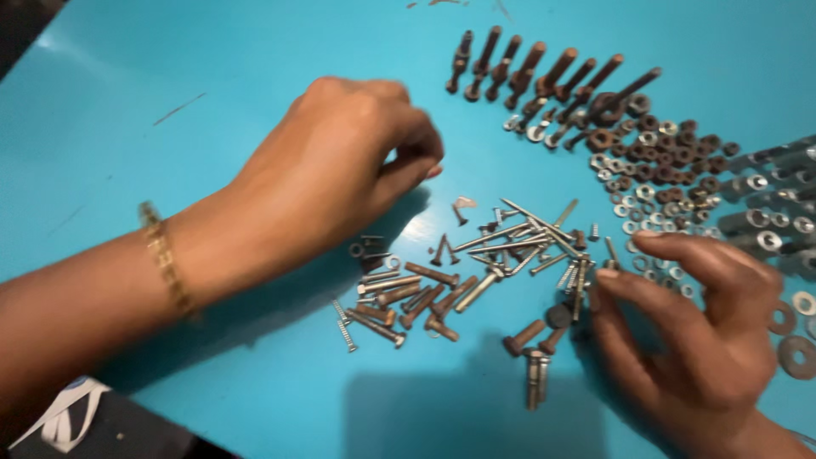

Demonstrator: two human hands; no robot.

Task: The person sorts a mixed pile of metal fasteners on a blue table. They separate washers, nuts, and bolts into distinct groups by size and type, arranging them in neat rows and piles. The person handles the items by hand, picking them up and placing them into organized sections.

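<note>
L hand (340, 161) pinched, contents can't tell; R hand (693, 331) loosely open by mixed screws (476, 272).

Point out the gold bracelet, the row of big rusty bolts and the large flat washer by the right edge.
Gold bracelet (165, 259), head view, mid-band on the wrist.
Row of big rusty bolts (544, 75), head view, a middle bolt's shank.
Large flat washer (797, 357), head view, its ring.

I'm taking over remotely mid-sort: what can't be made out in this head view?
- Left hand: fingertips curl under; whether they pinch anything is hidden.
- Right hand: palm covers the table; screws beneath its fingers partly hidden.
- Grey metal parts: blurred, cut by right edge.
- Nuts and washers: too small to count.
</note>
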